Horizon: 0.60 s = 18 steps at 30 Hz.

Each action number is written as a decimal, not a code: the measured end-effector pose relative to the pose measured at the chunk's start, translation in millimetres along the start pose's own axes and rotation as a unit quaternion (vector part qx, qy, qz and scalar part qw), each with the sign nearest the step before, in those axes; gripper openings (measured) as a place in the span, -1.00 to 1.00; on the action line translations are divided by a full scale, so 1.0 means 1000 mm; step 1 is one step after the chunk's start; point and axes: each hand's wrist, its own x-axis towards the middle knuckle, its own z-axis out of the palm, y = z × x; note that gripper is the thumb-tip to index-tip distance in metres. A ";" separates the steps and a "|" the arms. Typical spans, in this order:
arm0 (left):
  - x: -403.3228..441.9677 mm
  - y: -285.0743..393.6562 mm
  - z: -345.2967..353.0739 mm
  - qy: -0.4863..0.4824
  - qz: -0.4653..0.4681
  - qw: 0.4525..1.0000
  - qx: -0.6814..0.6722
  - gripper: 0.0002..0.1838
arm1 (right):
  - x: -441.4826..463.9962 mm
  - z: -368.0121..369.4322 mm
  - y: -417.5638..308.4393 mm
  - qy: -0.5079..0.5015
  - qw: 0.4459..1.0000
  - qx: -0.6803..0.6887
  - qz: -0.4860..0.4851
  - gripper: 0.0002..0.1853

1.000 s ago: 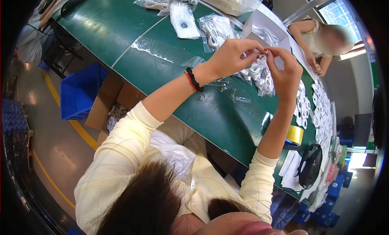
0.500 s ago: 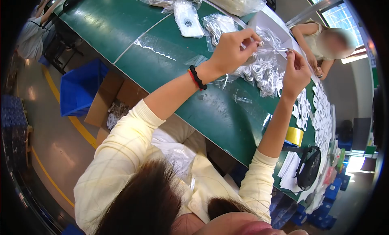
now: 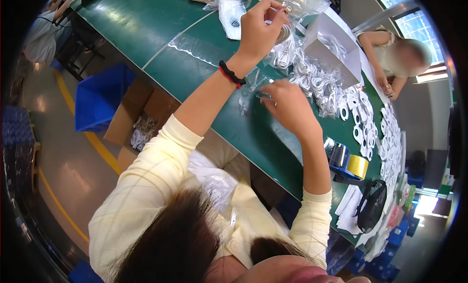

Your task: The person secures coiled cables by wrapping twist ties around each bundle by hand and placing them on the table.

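My left hand [image 3: 262, 33] is raised over the far part of the green table, thumb and fingers pinched on a clear plastic bag [image 3: 294, 9]. A coiled white cable [image 3: 283, 35] hangs just below those fingers, seemingly inside the bag. Lower and to the right, my right hand [image 3: 291, 107] is over the tabletop, slightly blurred, its fingers curled at a clear plastic strip [image 3: 265, 95]. Another scrap of clear plastic [image 3: 242, 106] lies to its left. Beyond my right hand is a pile of bundled white cables [image 3: 319, 90].
A white box [image 3: 336, 49] with cables stands behind the pile. White ring-shaped pieces [image 3: 360, 122] spread to the right. A tape dispenser [image 3: 347, 167] and black pouch [image 3: 372, 207] lie near my right forearm. Left are a blue bin [image 3: 100, 102] and cardboard box [image 3: 127, 110]. Another person [image 3: 380, 54] sits opposite.
My left hand has moved up and left with the bag. My right hand has come away from it, down and left to the tabletop by the plastic scraps.
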 end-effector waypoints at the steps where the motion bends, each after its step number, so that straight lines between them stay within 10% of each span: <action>1: 0.000 -0.001 0.000 0.000 0.000 1.000 0.002 -0.88 | -0.004 0.005 -0.001 -0.037 0.999 -0.001 -0.022 -0.80; 7: 0.000 -0.002 0.001 -0.001 0.006 1.000 0.004 -0.89 | -0.002 -0.019 0.006 -0.059 0.997 0.043 -0.032 -0.75; 10: -0.003 0.002 0.002 -0.019 -0.013 1.000 -0.005 -0.89 | 0.002 -0.037 0.012 0.048 0.976 0.162 0.136 -0.76; 18: -0.028 0.017 0.020 -0.146 -0.045 0.987 -0.049 -0.87 | 0.009 -0.029 0.035 0.284 0.893 0.320 0.140 -0.74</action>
